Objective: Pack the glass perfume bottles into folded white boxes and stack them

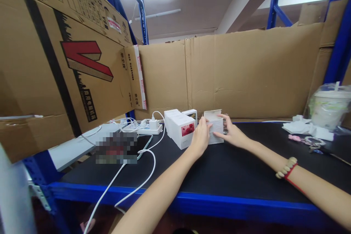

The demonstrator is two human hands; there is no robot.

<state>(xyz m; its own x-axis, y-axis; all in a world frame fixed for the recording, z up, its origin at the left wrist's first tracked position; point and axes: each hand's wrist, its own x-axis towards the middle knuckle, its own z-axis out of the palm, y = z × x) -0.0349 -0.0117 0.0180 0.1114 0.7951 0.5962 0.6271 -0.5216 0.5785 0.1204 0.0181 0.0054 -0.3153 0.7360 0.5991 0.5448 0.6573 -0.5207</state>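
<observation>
A small white box (216, 128) with its top flap raised stands on the black tabletop (219, 170). My left hand (201, 137) holds the box at its left side, the fingers bent against it. On the right side my right hand (230, 131) grips the same box, thumb on the front face and forefinger at the upper edge. Just left of my left hand is a row of white boxes (175, 128), the nearest bearing a red picture. Another white box (191, 113) with a dark picture is partly hidden behind them.
A power strip (146, 128) with white cables and a phone (144, 144) lie at the left. At the right are a bagged cup (330, 106), crumpled tissues (301, 126) and a keychain (314, 142). Cardboard walls (246, 76) stand behind and at the left.
</observation>
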